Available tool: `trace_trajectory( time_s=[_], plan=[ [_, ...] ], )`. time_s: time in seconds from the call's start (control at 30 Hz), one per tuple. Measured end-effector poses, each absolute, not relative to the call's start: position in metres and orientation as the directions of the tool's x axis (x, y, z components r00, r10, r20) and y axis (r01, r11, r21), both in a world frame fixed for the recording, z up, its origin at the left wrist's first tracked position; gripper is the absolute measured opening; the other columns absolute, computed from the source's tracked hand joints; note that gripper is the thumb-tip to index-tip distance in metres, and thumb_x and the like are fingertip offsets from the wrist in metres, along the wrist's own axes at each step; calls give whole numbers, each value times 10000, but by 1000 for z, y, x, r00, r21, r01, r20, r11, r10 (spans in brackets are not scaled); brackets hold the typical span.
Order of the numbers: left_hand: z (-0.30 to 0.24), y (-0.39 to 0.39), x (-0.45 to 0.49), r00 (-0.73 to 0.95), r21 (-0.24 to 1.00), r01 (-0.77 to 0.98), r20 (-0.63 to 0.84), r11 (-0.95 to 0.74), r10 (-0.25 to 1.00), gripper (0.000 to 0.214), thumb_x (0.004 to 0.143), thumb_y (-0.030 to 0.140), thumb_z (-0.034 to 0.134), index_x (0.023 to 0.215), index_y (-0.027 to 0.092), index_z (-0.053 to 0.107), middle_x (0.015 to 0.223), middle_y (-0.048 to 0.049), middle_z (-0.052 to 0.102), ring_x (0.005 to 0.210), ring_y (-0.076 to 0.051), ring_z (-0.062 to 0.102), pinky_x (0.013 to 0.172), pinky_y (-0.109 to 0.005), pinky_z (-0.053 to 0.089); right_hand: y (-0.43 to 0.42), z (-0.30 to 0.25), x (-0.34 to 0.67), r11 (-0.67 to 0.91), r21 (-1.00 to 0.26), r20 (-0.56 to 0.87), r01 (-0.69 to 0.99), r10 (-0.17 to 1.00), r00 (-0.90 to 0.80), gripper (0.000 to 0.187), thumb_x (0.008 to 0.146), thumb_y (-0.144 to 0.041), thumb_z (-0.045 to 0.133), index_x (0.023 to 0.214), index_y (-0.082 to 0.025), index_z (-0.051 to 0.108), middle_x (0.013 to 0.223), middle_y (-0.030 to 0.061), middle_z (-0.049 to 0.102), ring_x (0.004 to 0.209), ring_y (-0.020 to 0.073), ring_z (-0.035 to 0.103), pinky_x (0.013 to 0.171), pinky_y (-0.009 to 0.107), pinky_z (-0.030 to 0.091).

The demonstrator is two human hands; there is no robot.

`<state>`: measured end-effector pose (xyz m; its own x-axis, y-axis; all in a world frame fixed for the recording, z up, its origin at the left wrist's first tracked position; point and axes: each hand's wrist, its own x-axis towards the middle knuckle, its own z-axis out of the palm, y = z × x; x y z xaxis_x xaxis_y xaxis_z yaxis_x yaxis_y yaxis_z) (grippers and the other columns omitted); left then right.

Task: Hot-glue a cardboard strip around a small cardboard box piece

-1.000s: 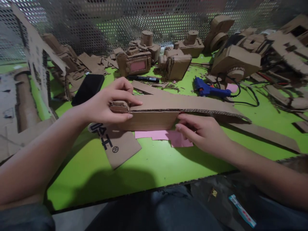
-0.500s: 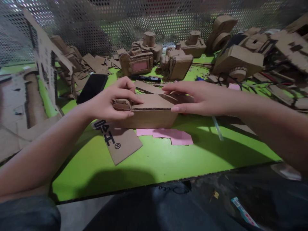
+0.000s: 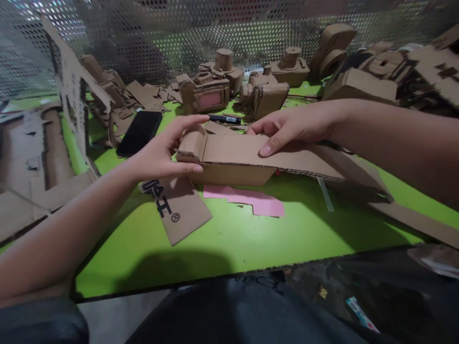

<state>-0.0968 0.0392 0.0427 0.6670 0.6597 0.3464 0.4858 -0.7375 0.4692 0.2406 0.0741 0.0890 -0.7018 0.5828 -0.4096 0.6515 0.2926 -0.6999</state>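
Observation:
A cardboard box (image 3: 229,174) stands on the green table in front of me. At its left end is a short rounded cardboard piece (image 3: 191,143), and a long flat cardboard strip (image 3: 233,145) lies along the top, sticking out to the right. My left hand (image 3: 170,148) grips the left end, thumb along the near side and fingers over the far side. With its thumb on top of the strip and fingers behind it, my right hand (image 3: 283,129) holds the strip. Pink paper (image 3: 247,200) and a printed cardboard piece (image 3: 182,215) lie nearer me.
Several cardboard camera models, one with a pink panel (image 3: 210,99), stand at the back with a black marker (image 3: 225,119) before them. A black phone-like slab (image 3: 139,133) lies left. Cardboard scraps flank both sides. A perforated metal screen (image 3: 161,38) rises behind.
The long cardboard strip now lies across the box top and juts out right. My right hand has shifted from lying over the box's right end to pinching the strip.

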Motion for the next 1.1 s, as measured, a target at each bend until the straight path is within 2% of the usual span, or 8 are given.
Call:
trace_trajectory(
  time_s=[0.07,0.17,0.33,0.43,0.6,0.87,1.0,1.1],
  plan=[
    [36,41,-96,704,443,478,323,-758,632,858,998,760,613,1662,254,414,1663,-114,556,1490,-318,575,1254,-487,540,74,87,239,353,-699,-363,622,575,-733,612,942,-748,584,1178,-242,834,975,-8,851,839,146,800,700,328,549],
    [33,43,-96,731,370,439,382,-818,565,774,1049,650,602,1671,246,381,1633,-94,567,1488,-275,572,1251,-460,542,73,85,233,404,-685,-328,606,572,-752,355,977,-548,678,1085,-258,854,931,-21,851,785,104,789,646,262,534],
    [45,36,-88,677,283,375,567,-883,470,663,974,661,733,1541,342,604,1526,-137,603,1472,-343,584,1239,-524,553,70,81,227,449,-510,-225,734,754,-617,148,893,-364,841,849,-223,829,864,-30,846,769,106,793,624,240,514],
    [54,28,-82,735,218,353,538,-910,414,499,981,540,767,1430,331,702,1488,-127,648,1416,-348,623,1208,-546,578,71,78,228,461,-546,-215,700,730,-649,78,867,-327,865,848,-258,835,915,-30,863,790,114,803,646,215,546],
    [57,26,-78,759,249,378,469,-892,452,253,1008,430,717,1227,339,802,1335,-83,767,1359,-329,673,1261,-575,532,79,79,231,469,-659,-348,588,503,-791,331,985,-500,665,953,-217,833,963,-24,853,868,113,808,633,242,506],
    [59,40,-80,773,335,334,438,-881,460,215,962,489,786,1119,362,858,1201,-69,825,1224,-303,734,1189,-493,574,86,75,232,576,-529,-254,623,593,-764,466,971,-535,610,770,-160,801,904,-8,834,866,100,791,602,248,437],
    [61,42,-81,785,349,311,431,-884,446,204,971,480,775,1129,381,859,1178,-62,828,1200,-292,744,1168,-478,578,93,75,238,585,-571,-296,576,507,-809,378,932,-528,662,877,-202,844,891,-17,831,856,86,783,604,226,429],
    [64,43,-80,791,357,322,408,-877,457,200,963,496,776,1119,400,857,1143,-54,831,1196,-295,743,1153,-481,582,95,69,244,590,-474,-212,653,643,-736,376,937,-545,660,907,-222,852,868,-33,828,821,72,777,589,201,426]
  ],
)
